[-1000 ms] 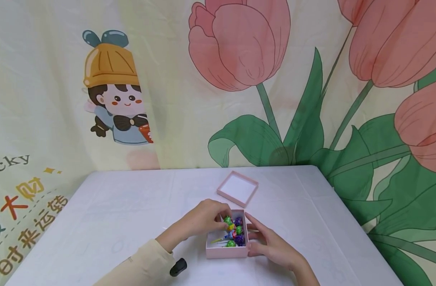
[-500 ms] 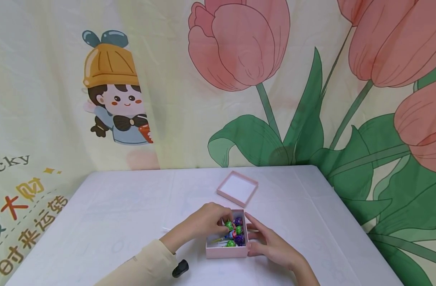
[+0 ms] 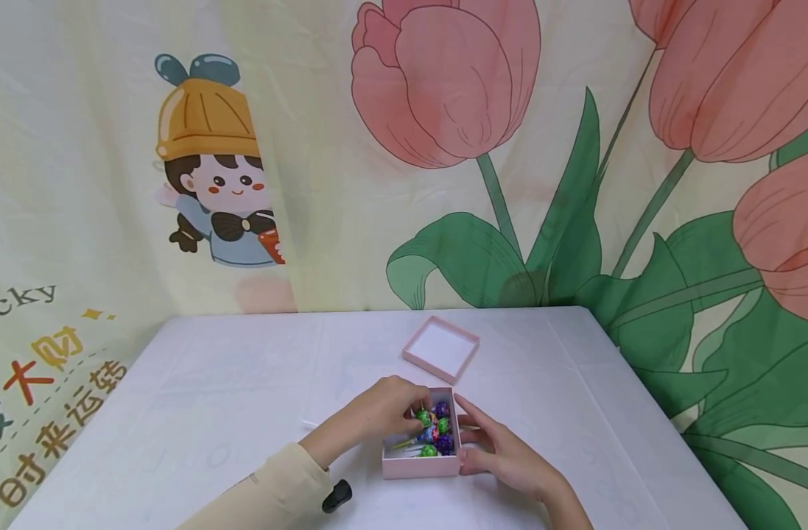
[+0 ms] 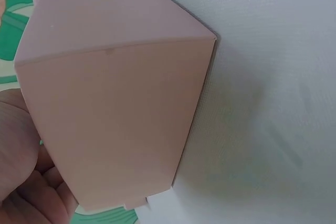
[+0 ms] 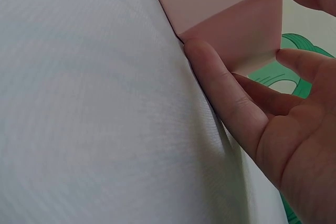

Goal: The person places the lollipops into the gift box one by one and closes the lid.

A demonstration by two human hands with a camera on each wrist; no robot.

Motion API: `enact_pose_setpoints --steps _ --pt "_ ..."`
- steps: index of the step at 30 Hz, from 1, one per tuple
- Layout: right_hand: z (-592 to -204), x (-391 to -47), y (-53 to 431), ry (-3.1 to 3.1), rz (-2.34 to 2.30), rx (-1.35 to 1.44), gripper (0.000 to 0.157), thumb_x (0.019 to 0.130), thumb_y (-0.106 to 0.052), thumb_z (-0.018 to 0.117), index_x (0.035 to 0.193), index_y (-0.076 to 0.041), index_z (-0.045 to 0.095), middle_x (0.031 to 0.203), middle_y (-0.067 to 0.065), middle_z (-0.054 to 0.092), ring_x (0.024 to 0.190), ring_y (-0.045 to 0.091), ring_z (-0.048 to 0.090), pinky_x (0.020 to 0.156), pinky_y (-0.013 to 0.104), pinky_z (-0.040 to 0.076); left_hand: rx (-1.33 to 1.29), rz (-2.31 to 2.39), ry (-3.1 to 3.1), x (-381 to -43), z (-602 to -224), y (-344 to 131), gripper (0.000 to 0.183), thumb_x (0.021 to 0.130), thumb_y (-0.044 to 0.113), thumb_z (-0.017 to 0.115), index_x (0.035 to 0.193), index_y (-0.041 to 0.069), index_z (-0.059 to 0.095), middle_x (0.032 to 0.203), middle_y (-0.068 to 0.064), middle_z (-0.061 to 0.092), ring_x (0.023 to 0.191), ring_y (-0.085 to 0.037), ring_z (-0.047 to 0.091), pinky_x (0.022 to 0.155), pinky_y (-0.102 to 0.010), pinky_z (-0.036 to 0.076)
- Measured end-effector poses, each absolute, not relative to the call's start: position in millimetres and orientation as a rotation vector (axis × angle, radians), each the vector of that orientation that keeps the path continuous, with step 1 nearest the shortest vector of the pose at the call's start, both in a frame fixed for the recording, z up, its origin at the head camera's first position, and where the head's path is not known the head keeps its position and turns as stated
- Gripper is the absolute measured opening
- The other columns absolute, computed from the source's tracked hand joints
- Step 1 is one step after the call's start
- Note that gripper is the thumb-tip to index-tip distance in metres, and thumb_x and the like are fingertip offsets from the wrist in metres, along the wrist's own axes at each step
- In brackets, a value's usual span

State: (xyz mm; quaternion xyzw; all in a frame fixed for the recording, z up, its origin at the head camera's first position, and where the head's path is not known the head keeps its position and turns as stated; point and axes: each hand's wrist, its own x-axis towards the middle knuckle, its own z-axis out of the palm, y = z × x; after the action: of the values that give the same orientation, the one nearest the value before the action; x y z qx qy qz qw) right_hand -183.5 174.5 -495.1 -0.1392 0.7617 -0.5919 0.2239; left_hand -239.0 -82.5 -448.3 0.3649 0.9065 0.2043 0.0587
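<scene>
A pink open-topped box (image 3: 420, 467) stands on the white table, with several wrapped lollipops inside, among them a purple one (image 3: 444, 444) and a green one (image 3: 428, 450). My left hand (image 3: 393, 405) reaches over the box's left wall, its thumb and index finger pinching a green lollipop (image 3: 423, 418) low inside. Its other fingertips are hidden in the box. My right hand (image 3: 503, 449) rests against the box's right wall, its fingers spread and fairly straight. The left wrist view shows the box's outer walls (image 4: 115, 124) and part of the right hand.
A pink box lid (image 3: 441, 349) lies with its white inside up, just behind the box. A small black object (image 3: 337, 497) shows beside the left sleeve (image 3: 264, 489). Behind the table (image 3: 244, 368) hangs a printed curtain (image 3: 331, 184).
The left hand has shifted slightly down and right inside the box, and the green lollipop at its fingers moved with it. A yellow wrapper is now out of sight. The right hand stays put.
</scene>
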Motion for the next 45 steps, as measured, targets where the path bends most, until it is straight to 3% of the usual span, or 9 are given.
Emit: enact_pose_setpoints --steps 20,25,29,35,45 --pt "-495.2 -182.7 172.7 2.098 -1.635 -0.389 0.085 0.099 -0.031 0.072 0.17 -0.027 0.025 0.161 0.022 0.043 0.14 0.04 0.053 0.093 0.044 0.061 1.121 0.618 2.739 -236.2 -439.2 -88.3 0.023 0.09 0.015 0.086 0.111 0.011 0.076 0.095 0.003 0.075 0.08 -0.007 0.064 0.075 -0.022 0.054" --pt "-494.0 -181.5 171.6 2.107 -1.63 -0.382 0.086 0.099 -0.031 0.073 0.17 -0.027 0.025 0.161 0.023 0.042 0.139 0.04 0.054 0.093 0.045 0.061 1.126 0.662 2.79 -233.1 -426.4 -96.1 0.022 0.092 0.013 0.082 0.113 0.011 0.077 0.103 -0.001 0.077 0.089 -0.013 0.068 0.08 -0.026 0.057" --pt "-494.3 -181.6 170.9 2.113 -1.631 -0.387 0.086 0.099 -0.03 0.073 0.17 -0.03 0.025 0.162 0.022 0.042 0.14 0.04 0.054 0.094 0.044 0.061 1.142 0.716 2.862 -233.5 -415.2 -110.5 0.019 0.093 0.012 0.082 0.111 0.012 0.076 0.1 0.0 0.076 0.086 -0.012 0.067 0.077 -0.027 0.058" --pt "-494.7 -182.3 171.2 2.118 -1.631 -0.403 0.085 0.099 -0.029 0.072 0.17 -0.032 0.026 0.162 0.023 0.042 0.14 0.04 0.053 0.093 0.044 0.062 0.992 0.791 2.944 -239.4 -407.4 -144.2 0.02 0.093 0.014 0.083 0.112 0.016 0.076 0.098 0.007 0.074 0.085 -0.006 0.065 0.075 -0.024 0.057" --pt "-496.8 -182.8 172.5 2.111 -1.634 -0.405 0.08 0.101 -0.031 0.071 0.169 -0.032 0.028 0.161 0.022 0.043 0.14 0.039 0.053 0.092 0.042 0.062 0.752 0.788 2.957 -246.8 -418.2 -189.7 0.021 0.093 0.016 0.083 0.112 0.016 0.076 0.095 0.011 0.072 0.084 -0.006 0.064 0.075 -0.025 0.057"
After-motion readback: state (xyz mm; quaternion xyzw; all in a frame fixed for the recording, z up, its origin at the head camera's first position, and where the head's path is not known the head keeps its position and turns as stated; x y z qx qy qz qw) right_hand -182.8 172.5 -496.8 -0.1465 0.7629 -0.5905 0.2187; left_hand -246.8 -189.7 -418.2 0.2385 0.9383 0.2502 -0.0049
